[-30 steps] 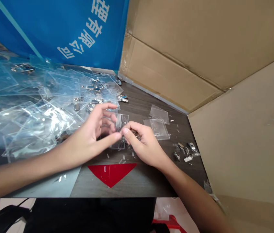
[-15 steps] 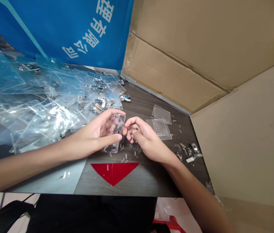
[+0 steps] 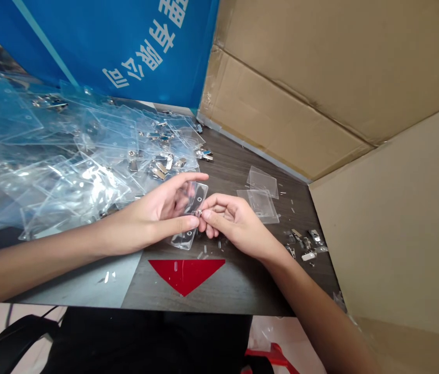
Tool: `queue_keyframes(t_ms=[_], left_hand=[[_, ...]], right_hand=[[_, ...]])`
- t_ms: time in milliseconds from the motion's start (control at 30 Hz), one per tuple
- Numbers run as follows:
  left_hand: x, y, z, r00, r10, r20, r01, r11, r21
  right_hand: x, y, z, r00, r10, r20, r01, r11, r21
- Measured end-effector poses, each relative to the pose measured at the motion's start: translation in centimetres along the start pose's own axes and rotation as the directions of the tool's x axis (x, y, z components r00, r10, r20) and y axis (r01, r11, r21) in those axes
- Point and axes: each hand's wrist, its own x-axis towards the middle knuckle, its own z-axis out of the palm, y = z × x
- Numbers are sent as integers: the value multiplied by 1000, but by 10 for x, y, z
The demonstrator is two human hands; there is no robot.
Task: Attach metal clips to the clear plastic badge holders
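Note:
My left hand (image 3: pixel 168 210) holds a clear plastic badge holder (image 3: pixel 186 239) by its edge, between the thumb and the fingers behind it; the index finger stretches out above. Small round holes show along the holder's top strip. My right hand (image 3: pixel 229 221) is closed, thumb and forefinger pinching a badge clip (image 3: pixel 199 213) against the middle of that strip. Only a small shiny bit of the clip shows; the fingers cover the rest. Under the hands, tiny clear plastic scraps (image 3: pixel 205 249) lie on the dark tabletop (image 3: pixel 243 291).
A heap of clear badge holders (image 3: pixel 67 182) with metal clips spreads over the left. Several loose clips (image 3: pixel 307 244) lie at the right edge, and flat clear holders (image 3: pixel 263 205) beyond my right hand. A red triangle (image 3: pixel 184 275) marks the front. Cardboard (image 3: pixel 282 104) and a blue panel (image 3: pixel 126 41) stand behind.
My right hand has moved left to meet the holder, bringing the clip against its top strip. My left index finger has straightened. The view has shifted slightly.

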Motion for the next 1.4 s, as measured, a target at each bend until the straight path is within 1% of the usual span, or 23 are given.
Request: queue_keyframes(t_ms=[167, 300, 467, 567, 633, 767, 933, 1067, 1133, 1267, 1400], left_hand=[[-1, 0, 0, 1000, -1, 6, 1, 1000, -6], [-2, -1, -3, 1000, -16, 20, 17, 999, -40], [-2, 0, -7, 998, -58, -14, 58, 998, -38], [0, 1, -7, 998, -54, -44, 53, 998, -45], [1, 1, -5, 998, -47, -47, 44, 997, -58], [2, -1, -2, 999, -33, 10, 34, 997, -72], [0, -10, -5, 997, 28, 72, -29, 1000, 4], [1, -12, -5, 994, 85, 61, -87, 996, 33], [2, -10, -4, 994, 95, 55, -97, 994, 52], [5, -7, -4, 997, 81, 17, -82, 993, 83], [7, -3, -4, 998, 55, -32, -52, 993, 102]], right_hand=[[-2, -4, -1, 999, 7, 36, -8, 1000, 25], [-1, -4, -3, 997, 13, 73, -14, 1000, 18], [-1, -3, -4, 992, 4, 130, -4, 1000, -1], [-2, -3, -3, 989, -11, 146, 9, 1000, 11], [-2, -4, -2, 990, -10, 143, 7, 1000, 16], [-3, -3, 0, 992, -17, 128, 17, 1000, 0], [-4, -2, 1, 992, -29, 123, 29, 1000, 0], [-6, -4, 3, 992, -32, 123, 32, 999, 6], [-7, -5, 3, 993, -33, 114, 32, 999, 10], [-6, -6, 2, 997, -8, 78, 8, 1000, 10], [-5, -4, 1, 999, 47, 11, -47, 999, 4]])
